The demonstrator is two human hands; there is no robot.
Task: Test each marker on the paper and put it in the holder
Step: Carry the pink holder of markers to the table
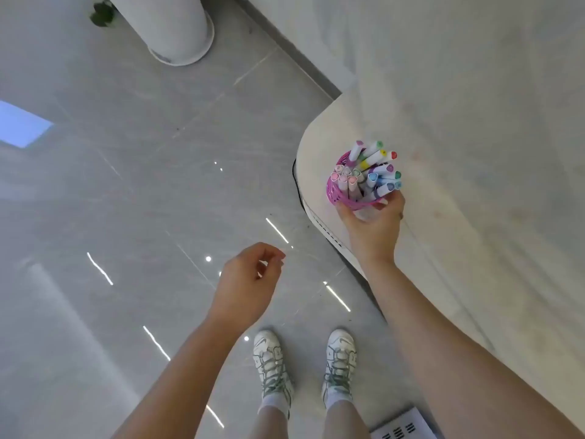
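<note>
The room is bright with soft, even light. The shiny grey tiled floor (126, 185) shows thin white streaks of glare (99, 268) and a pale blue patch of light (22, 123) at the left. The smooth white desk (474, 137) looks washed out, and the pink mesh holder (340, 198) throws almost no shadow on it. Straight lines bend near the edges, and the picture is a bit soft, most of all at the fingers (275, 255) of the left hand (245, 280).
</note>
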